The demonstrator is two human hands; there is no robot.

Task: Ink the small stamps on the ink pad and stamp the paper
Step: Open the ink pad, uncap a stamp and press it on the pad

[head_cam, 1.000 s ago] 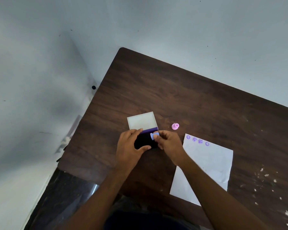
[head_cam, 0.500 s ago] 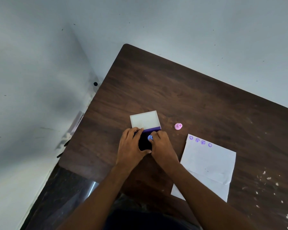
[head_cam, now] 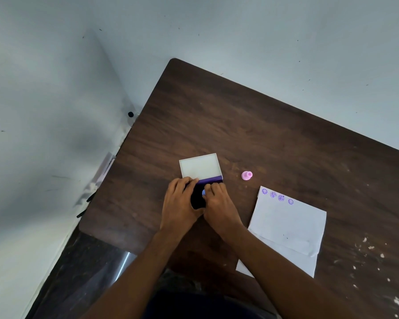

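Kid: Stamps, how many are on the white sheet of paper point(head_cam: 288, 224) so far?

Helper: Four little purple stamp marks point(head_cam: 277, 196) sit in a row along the far edge of it. All the space below that row is bare, so I think there is lots more to stamp.

Kid: Where is the paper?

Helper: It lies on the dark brown wooden table point(head_cam: 240, 125), to the right of the hands.

Kid: What is the right hand point(head_cam: 219, 203) doing?

Helper: Its fingers are pinched tight around a small round blue stamp point(head_cam: 203, 192). The stamp is down on the dark purple ink pad point(head_cam: 197, 199). I think it is getting ink now.

Kid: And the left hand point(head_cam: 179, 203)?

Helper: It lies on the left side of the ink pad with its fingers curled over the edge, holding the pad in place.

Kid: What is that white thing behind the pad?

Helper: That is the pad's flat white lid point(head_cam: 199, 166), open and lying on the far side.

Kid: Is there one more stamp?

Helper: Yes, a small pink knob-shaped stamp point(head_cam: 247, 175) stands alone on the table, between the lid and the paper, touching neither. I cannot tell if it has been used.
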